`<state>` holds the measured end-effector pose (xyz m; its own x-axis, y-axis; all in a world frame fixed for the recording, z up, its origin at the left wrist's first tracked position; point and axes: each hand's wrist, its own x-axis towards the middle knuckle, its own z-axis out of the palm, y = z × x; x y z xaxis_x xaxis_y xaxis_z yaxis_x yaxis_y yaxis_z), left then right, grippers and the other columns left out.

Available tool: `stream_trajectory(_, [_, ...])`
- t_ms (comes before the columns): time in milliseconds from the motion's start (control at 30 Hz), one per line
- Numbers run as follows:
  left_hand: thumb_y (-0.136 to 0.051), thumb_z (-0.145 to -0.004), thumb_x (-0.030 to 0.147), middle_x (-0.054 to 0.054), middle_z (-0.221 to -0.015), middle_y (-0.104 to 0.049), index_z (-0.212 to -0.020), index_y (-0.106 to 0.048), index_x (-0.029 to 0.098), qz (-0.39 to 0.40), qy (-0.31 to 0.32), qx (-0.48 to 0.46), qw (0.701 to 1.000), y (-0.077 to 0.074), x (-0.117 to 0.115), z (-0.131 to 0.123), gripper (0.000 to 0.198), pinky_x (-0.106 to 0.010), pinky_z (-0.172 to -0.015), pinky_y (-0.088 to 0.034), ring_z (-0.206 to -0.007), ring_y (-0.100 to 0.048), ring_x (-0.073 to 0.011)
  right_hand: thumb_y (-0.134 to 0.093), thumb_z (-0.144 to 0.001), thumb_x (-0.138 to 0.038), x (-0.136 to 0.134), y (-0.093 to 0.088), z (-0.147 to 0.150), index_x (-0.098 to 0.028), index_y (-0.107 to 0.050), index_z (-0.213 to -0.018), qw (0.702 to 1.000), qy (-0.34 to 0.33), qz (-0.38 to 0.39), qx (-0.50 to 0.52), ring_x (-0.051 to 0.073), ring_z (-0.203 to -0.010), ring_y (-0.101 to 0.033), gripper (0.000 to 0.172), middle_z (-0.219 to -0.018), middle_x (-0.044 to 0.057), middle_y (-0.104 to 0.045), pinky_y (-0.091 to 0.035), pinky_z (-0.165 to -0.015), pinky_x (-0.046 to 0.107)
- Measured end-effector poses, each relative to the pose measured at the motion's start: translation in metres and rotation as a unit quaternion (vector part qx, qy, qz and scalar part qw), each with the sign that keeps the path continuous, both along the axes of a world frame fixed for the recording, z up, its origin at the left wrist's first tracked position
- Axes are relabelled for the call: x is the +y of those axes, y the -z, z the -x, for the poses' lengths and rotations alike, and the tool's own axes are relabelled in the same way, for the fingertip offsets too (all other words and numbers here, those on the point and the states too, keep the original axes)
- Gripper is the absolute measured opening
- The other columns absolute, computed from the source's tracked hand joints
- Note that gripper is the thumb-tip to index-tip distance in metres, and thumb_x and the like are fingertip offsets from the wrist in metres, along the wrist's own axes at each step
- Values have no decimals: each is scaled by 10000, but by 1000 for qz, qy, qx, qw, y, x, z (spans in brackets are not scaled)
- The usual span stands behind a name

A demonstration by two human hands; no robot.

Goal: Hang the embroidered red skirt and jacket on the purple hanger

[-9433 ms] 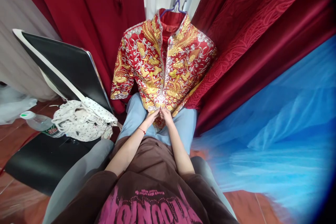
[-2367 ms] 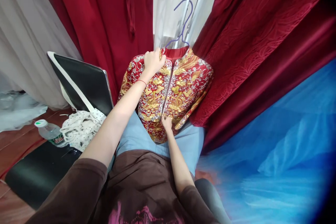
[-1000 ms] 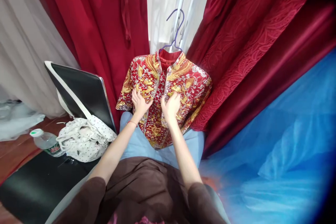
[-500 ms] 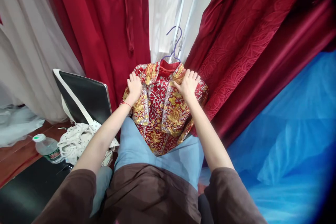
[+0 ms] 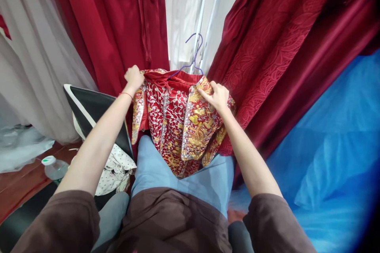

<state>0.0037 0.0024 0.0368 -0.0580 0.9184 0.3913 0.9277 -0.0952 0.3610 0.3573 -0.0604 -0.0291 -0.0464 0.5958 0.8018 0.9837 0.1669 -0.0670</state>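
A red jacket [image 5: 178,122] with gold and silver embroidery hangs on a purple hanger [image 5: 192,57] and drapes over my lap in light-blue trousers [image 5: 190,178]. My left hand [image 5: 134,78] is closed on the jacket's left shoulder and holds that side pulled open, so the red lining shows. My right hand [image 5: 217,95] grips the right front panel near the shoulder, fingers curled into the cloth. A thin red string circles my left wrist.
Dark red curtains [image 5: 267,47] hang behind and to the right, with white sheer cloth [image 5: 29,67] at left. A black chair [image 5: 95,106] at left carries a white dotted bag [image 5: 115,170]. A plastic bottle [image 5: 55,166] lies on the floor. Blue tulle [image 5: 326,146] fills the right.
Both hands climbed from the jacket's hem to its shoulders. In the last half second my left hand drew the left side open off the hanger, showing the lining.
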Motion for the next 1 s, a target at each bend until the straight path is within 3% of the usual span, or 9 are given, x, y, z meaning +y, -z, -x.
stream_trajectory(67, [-264,-1044,462,-359,-1380,-528,-1373,-365,-72,5,-16,-36,999,14,2,-24,636,-428,-1003,-429,-1289,-562,-363,-438,-892,-747,-2,-3,-2,-201,-596,-825,1000,-9,6,24,212,-693,-540,572,-737,65,-635,-338,-687,308])
stream_trajectory(167, [-278,-996,618,-237,-1325,-631,-1334,-502,64,-30,39,-73,996,30,7,-44,687,-422,-1066,-367,-1276,-577,-332,-436,-935,-688,-4,-7,-5,-207,-581,-753,998,-26,19,56,189,-665,-533,534,-696,41,-628,-290,-652,288])
stream_trajectory(267, [-357,-954,642,-110,-1085,-736,-1055,-664,166,-64,148,-87,983,35,9,-41,575,-382,-993,-388,-1072,-642,-274,-413,-977,-624,-6,-13,-3,-210,-588,-730,995,-35,44,88,186,-691,-543,513,-694,29,-635,-265,-646,277])
stream_trajectory(367, [-529,-864,644,-39,-799,-696,-776,-649,173,-104,254,-67,959,34,4,-31,494,-276,-711,-385,-730,-572,-169,-399,-998,-586,-8,-20,-2,-212,-613,-733,991,-40,80,104,186,-713,-549,506,-720,25,-657,-254,-642,268])
stream_trajectory(500, [-576,-859,612,7,-555,-533,-612,-567,181,-152,259,-22,954,33,-7,-22,497,-284,-583,-252,-548,-392,-124,-382,-1016,-551,-13,-24,-14,-207,-649,-742,992,-13,72,103,183,-704,-548,514,-757,45,-691,-247,-629,268])
stream_trajectory(700, [-544,-896,598,-39,-652,-638,-657,-643,200,-201,233,31,951,29,-2,-13,475,-313,-654,-311,-626,-524,-181,-408,-1027,-463,-42,-23,-33,-172,-666,-746,997,67,45,-13,163,-636,-521,480,-730,80,-672,-197,-585,280])
stream_trajectory(833, [-533,-918,560,-55,-757,-694,-750,-713,203,-217,238,58,945,23,16,1,433,-387,-868,-372,-786,-604,-223,-372,-1027,-516,-73,-31,-26,-169,-652,-722,995,56,12,-85,154,-614,-521,540,-684,75,-639,-196,-573,280])
stream_trajectory(1000, [-511,-936,545,-82,-878,-717,-886,-743,197,-217,217,63,950,18,31,14,422,-462,-1017,-322,-998,-606,-272,-402,-999,-529,-96,-33,-54,-192,-589,-628,993,87,81,-15,172,-608,-543,535,-637,78,-639,-218,-577,281])
